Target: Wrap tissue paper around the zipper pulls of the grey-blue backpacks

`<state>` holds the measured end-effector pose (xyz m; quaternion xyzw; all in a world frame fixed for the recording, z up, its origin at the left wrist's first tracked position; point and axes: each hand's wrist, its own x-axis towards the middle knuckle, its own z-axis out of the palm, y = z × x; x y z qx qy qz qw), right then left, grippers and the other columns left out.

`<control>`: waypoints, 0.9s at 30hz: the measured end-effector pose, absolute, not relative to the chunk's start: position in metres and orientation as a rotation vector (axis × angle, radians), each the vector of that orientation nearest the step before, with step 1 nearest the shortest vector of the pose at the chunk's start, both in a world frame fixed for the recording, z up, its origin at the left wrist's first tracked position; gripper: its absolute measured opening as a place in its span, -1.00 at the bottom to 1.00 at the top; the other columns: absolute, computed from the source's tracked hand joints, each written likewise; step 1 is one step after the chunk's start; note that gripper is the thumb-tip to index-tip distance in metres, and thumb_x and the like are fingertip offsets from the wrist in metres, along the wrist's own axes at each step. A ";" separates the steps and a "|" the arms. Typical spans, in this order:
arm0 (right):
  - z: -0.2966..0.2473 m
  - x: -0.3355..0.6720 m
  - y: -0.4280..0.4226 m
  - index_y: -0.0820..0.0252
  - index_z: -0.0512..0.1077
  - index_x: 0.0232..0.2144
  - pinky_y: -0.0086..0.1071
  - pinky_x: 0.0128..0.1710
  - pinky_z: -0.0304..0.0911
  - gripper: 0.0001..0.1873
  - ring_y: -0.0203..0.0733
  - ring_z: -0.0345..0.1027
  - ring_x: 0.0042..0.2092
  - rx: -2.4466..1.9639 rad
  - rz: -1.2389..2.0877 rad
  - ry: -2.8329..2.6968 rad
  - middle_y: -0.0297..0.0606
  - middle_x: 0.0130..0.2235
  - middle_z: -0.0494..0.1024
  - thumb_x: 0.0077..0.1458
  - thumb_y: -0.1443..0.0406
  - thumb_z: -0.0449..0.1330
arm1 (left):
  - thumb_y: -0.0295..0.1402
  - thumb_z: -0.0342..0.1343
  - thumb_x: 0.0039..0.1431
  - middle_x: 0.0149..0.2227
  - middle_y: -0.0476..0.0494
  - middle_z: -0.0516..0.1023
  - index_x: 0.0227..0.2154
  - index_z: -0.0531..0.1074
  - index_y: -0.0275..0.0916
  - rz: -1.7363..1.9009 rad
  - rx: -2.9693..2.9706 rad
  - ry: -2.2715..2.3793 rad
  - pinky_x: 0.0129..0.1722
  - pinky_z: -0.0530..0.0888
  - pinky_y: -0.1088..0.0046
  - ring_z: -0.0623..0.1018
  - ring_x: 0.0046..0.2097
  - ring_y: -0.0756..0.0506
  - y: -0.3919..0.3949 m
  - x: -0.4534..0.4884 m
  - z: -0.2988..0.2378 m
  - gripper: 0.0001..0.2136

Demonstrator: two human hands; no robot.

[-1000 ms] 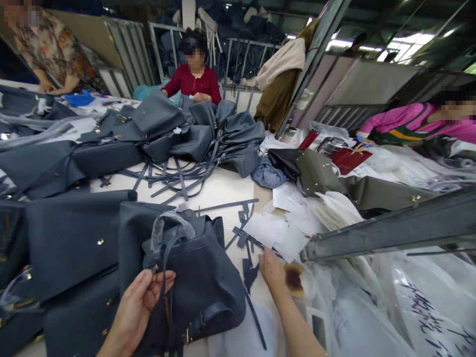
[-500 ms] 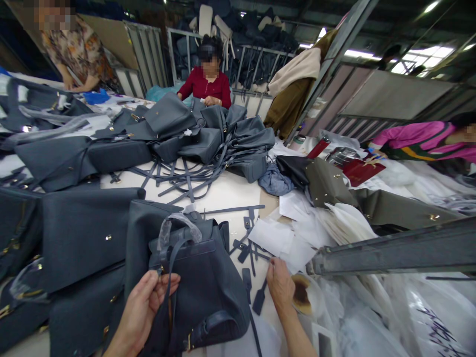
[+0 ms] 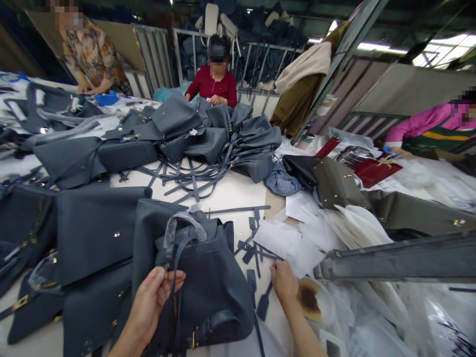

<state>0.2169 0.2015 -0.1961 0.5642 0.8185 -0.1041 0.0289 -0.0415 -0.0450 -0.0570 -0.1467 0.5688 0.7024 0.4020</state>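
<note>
A dark blue-grey leather backpack lies in front of me, its top handle wrapped in clear plastic. My left hand pinches a thin strap of this backpack between thumb and fingers, beside a small metal fitting. To the right of the bag, my right hand rests low over the table with fingers curled together. A loose strap with a wide tab end runs up toward those fingers; what they grip, if anything, is hidden. More loose strap pieces lie just beyond, crossing one another.
Flat dark bags are stacked at left, and a heap of bags fills the back. White paper sheets, a round container with brown contents and a metal beam stand at right. Several co-workers sit or stand around.
The view has shifted slightly left, so everything sits a little further right. Both hands keep nearly the same places on the bag strap and beside the loose straps.
</note>
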 end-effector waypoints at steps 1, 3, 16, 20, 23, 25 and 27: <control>-0.197 0.216 0.202 0.17 0.36 -0.34 -0.35 -0.42 0.14 -0.83 -0.10 0.39 -0.27 1.747 -0.368 2.530 -0.18 -0.24 0.43 0.22 0.32 -0.02 | -0.45 0.11 0.11 -0.41 -0.26 0.65 -0.49 0.34 -0.27 1.778 -0.361 1.427 -0.09 0.53 0.23 0.65 -0.29 -0.18 -0.046 -0.041 -0.057 -0.90; -0.197 0.216 0.205 0.18 0.35 -0.38 -0.35 -0.40 0.14 -0.84 -0.10 0.38 -0.26 1.751 -0.488 2.553 -0.17 -0.25 0.43 0.19 0.35 -0.02 | -0.44 0.12 0.12 -0.41 -0.25 0.65 -0.47 0.34 -0.27 1.784 -0.348 1.413 -0.09 0.53 0.23 0.65 -0.28 -0.18 -0.047 -0.040 -0.057 -0.90; -0.100 0.246 0.204 0.16 0.36 -0.45 -0.16 -0.14 0.39 -0.63 0.02 0.51 -0.12 1.667 -2.042 2.293 -0.06 -0.23 0.62 0.05 0.01 -0.01 | -0.47 0.11 0.17 -0.36 -0.30 0.65 -0.42 0.34 -0.28 1.713 -0.279 1.348 -0.23 0.55 0.30 0.66 -0.27 -0.20 -0.060 -0.029 -0.040 -0.92; -0.061 0.229 0.177 0.13 0.30 -0.47 -0.09 -0.13 0.39 -0.66 0.08 0.55 -0.17 1.507 -2.495 1.897 -0.09 -0.28 0.64 -0.05 0.00 0.20 | -0.48 0.09 0.19 -0.35 -0.32 0.64 -0.40 0.35 -0.29 1.727 -0.334 1.257 -0.23 0.55 0.29 0.66 -0.27 -0.21 -0.065 -0.022 -0.039 -0.94; -0.059 0.207 0.162 0.11 0.30 -0.44 -0.19 -0.17 0.40 -0.68 -0.02 0.55 -0.17 1.419 -2.209 2.107 -0.16 -0.27 0.64 0.03 -0.01 0.12 | -0.45 0.08 0.21 -0.37 -0.30 0.64 -0.38 0.35 -0.29 1.721 -0.373 1.171 -0.22 0.54 0.26 0.66 -0.28 -0.21 -0.069 -0.018 -0.039 -0.94; -0.073 0.198 0.158 0.10 0.33 -0.42 -0.27 -0.24 0.40 -0.70 -0.08 0.54 -0.20 1.426 -1.838 2.392 -0.20 -0.30 0.63 0.06 0.02 0.04 | -0.43 0.09 0.21 -0.37 -0.28 0.65 -0.39 0.34 -0.28 1.733 -0.352 1.182 -0.22 0.53 0.30 0.66 -0.29 -0.19 -0.073 -0.017 -0.041 -0.93; -0.095 0.200 0.159 0.10 0.35 -0.45 -0.29 -0.31 0.37 -0.77 -0.09 0.52 -0.30 1.488 -1.564 2.533 -0.25 -0.41 0.59 0.02 0.10 0.03 | -0.43 0.12 0.18 -0.36 -0.27 0.65 -0.41 0.33 -0.26 1.738 -0.317 1.227 -0.24 0.52 0.35 0.66 -0.28 -0.18 -0.077 -0.018 -0.043 -0.91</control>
